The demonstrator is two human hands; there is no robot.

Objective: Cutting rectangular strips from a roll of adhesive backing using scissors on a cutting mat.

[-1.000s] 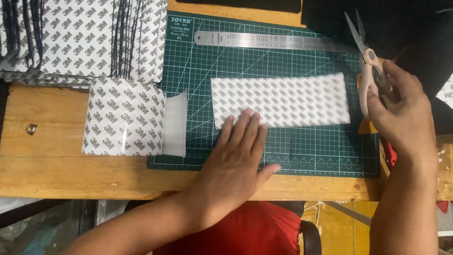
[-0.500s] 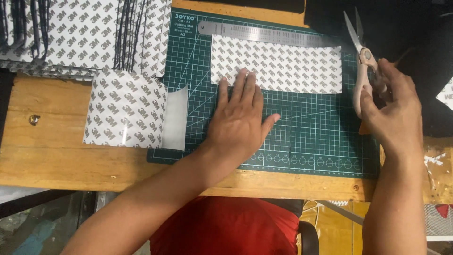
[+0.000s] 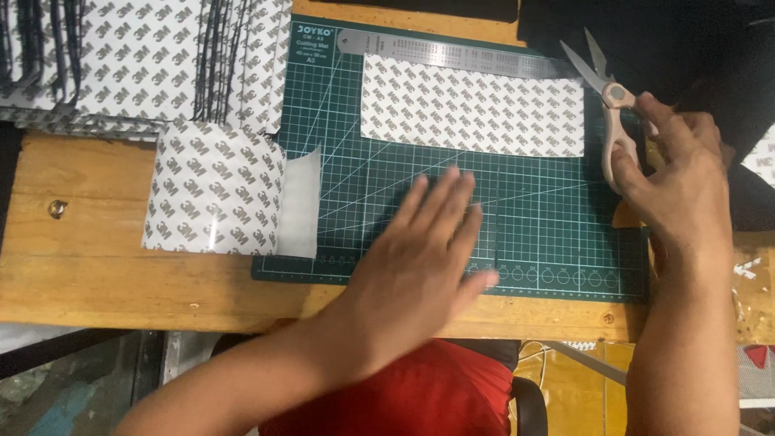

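Observation:
A white patterned rectangular sheet lies on the green cutting mat, its top edge against a steel ruler. My left hand hovers flat and blurred over the mat's lower middle, fingers spread, below the sheet and holding nothing. At the mat's right edge my right hand grips the pinkish handles of a pair of scissors, blades slightly apart and pointing up-left, just right of the sheet.
A smaller patterned piece with a peeled white flap lies left of the mat on the wooden table. Stacks of the same patterned sheets fill the back left. Dark cloth lies at the back right.
The patterned sheet slid up the mat to the ruler. My left hand let go of it and drew back toward the near edge. The right hand stayed on the scissors.

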